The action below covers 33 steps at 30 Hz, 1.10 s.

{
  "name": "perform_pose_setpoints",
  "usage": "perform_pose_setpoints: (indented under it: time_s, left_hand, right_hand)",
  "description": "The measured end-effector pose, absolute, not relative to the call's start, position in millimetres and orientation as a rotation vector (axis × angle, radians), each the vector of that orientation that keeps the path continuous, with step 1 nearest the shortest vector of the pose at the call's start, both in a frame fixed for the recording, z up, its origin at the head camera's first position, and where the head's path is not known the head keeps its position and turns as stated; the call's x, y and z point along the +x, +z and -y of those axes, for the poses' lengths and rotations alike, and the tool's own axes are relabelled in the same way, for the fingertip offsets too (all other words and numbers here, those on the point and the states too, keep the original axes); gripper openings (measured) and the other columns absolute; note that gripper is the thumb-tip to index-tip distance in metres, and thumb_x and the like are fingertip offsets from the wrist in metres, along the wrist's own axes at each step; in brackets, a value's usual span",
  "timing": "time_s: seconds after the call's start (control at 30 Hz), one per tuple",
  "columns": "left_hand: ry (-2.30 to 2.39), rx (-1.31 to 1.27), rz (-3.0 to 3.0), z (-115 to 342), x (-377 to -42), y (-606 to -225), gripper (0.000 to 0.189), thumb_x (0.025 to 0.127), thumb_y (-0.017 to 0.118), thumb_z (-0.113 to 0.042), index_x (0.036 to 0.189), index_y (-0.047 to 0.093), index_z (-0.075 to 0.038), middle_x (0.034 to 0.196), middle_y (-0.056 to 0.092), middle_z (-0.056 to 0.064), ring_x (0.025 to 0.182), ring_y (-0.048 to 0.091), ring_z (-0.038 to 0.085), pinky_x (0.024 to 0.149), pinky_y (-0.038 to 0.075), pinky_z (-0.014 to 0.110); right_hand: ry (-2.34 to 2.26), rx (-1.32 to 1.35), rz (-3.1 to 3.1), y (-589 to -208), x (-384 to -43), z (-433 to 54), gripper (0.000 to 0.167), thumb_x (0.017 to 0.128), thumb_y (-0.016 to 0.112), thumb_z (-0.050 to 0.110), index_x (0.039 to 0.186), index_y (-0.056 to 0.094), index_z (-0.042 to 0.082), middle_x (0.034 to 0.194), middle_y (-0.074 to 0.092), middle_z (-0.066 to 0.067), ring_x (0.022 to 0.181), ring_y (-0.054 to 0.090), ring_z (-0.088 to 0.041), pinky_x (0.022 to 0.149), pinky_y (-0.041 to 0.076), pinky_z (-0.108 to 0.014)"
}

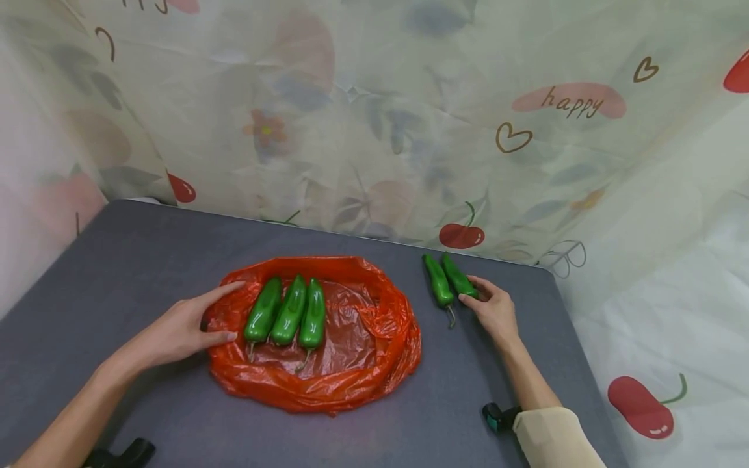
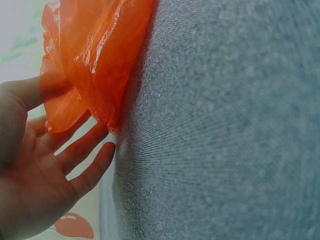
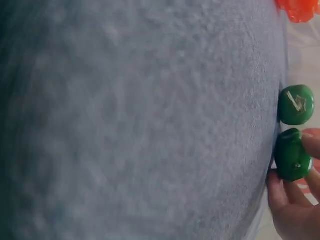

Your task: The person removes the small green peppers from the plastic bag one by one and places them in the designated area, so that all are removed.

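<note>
Five green peppers appear in the head view only: three (image 1: 287, 313) lie side by side on the orange plastic bag (image 1: 351, 364), and two lie on the bare grey table (image 1: 117, 260) to the right of the bag. The left wrist view shows no peppers; it shows the bag edge (image 2: 95, 60) and the palm side of the left hand (image 2: 40, 170). The right wrist view shows the stem ends of the two loose peppers, a detail not visible from above.

Left hand (image 1: 181, 328): fingers are extended and spread fairly wide. The fingertips (image 2: 97, 132) touch the left edge of the bag, with the thumb near the closest pepper on the bag. The hand lies low over the table, and the forearm runs from the near left corner toward the bag.

Right hand (image 1: 494, 309): fingers are curled narrowly around the right pepper (image 1: 459, 277) of the loose pair. The wrist view shows fingertips (image 3: 312, 145) on the far side of this pepper (image 3: 291, 155) and the thumb on its near side. The left pepper (image 1: 437, 281) of the pair lies just beside it, with its stem end (image 3: 296, 105) facing the wrist camera. The forearm enters from the near right, with a cream sleeve (image 1: 556, 439) at the frame edge.
</note>
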<state>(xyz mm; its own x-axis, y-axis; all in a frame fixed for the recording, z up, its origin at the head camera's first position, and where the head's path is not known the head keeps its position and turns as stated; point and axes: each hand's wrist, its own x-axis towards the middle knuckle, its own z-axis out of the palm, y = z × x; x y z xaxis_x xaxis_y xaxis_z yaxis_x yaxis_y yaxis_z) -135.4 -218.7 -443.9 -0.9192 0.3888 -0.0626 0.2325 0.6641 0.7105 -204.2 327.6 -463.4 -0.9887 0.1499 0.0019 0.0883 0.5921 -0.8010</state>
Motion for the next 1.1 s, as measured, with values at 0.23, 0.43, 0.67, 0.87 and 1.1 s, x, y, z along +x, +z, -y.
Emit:
perform_pose_setpoints:
  time_s: [0.23, 0.43, 0.67, 0.87, 1.1]
  left_hand:
    - [1.103, 0.509, -2.672, 218.2, -134.7, -443.7, 0.083, 0.086, 0.078, -0.038, 0.154, 0.036, -0.015, 0.132, 0.057, 0.025, 0.108, 0.06, 0.03, 0.088, 0.051, 0.051]
    - [1.103, 0.513, -2.671, 218.4, -134.8, -443.3, 0.083, 0.086, 0.078, -0.038, 0.154, 0.036, -0.016, 0.134, 0.055, 0.026, 0.111, 0.06, 0.031, 0.089, 0.05, 0.053]
    - [1.102, 0.517, -2.664, 219.2, -135.5, -443.4, 0.082, 0.087, 0.077, -0.037, 0.154, 0.035, -0.016, 0.138, 0.052, 0.028, 0.114, 0.058, 0.034, 0.091, 0.049, 0.056]
    - [1.094, 0.513, -2.661, 219.4, -135.3, -443.3, 0.083, 0.087, 0.077, -0.038, 0.154, 0.035, -0.016, 0.136, 0.053, 0.028, 0.112, 0.059, 0.033, 0.09, 0.049, 0.055]
    - [1.096, 0.514, -2.659, 219.4, -135.0, -443.3, 0.082, 0.087, 0.077, -0.039, 0.154, 0.035, -0.015, 0.138, 0.051, 0.028, 0.114, 0.058, 0.034, 0.091, 0.048, 0.056]
  right_hand:
    - [1.319, -0.217, 2.749, -464.7, -202.9, -326.1, 0.051, 0.09, 0.075, 0.017, 0.138, 0.06, 0.01, 0.129, 0.065, -0.015, 0.118, 0.062, -0.025, 0.08, 0.043, -0.014]
    - [1.347, -0.211, 2.738, -463.3, -200.0, -328.2, 0.051, 0.089, 0.076, 0.02, 0.137, 0.06, 0.01, 0.129, 0.064, -0.015, 0.12, 0.061, -0.025, 0.082, 0.043, -0.013]
    - [1.444, -0.199, 2.662, -460.3, -195.2, -331.2, 0.049, 0.089, 0.075, 0.015, 0.135, 0.061, 0.007, 0.13, 0.064, -0.014, 0.118, 0.061, -0.027, 0.08, 0.045, -0.011]
    - [1.47, -0.198, 2.582, -455.2, -189.1, -331.7, 0.046, 0.089, 0.075, 0.011, 0.133, 0.062, 0.005, 0.132, 0.063, -0.013, 0.117, 0.062, -0.027, 0.079, 0.047, -0.012]
    - [1.528, -0.168, 2.536, -443.7, -179.4, -326.1, 0.044, 0.089, 0.074, 0.009, 0.131, 0.063, 0.002, 0.131, 0.063, -0.016, 0.116, 0.062, -0.031, 0.079, 0.048, -0.012]
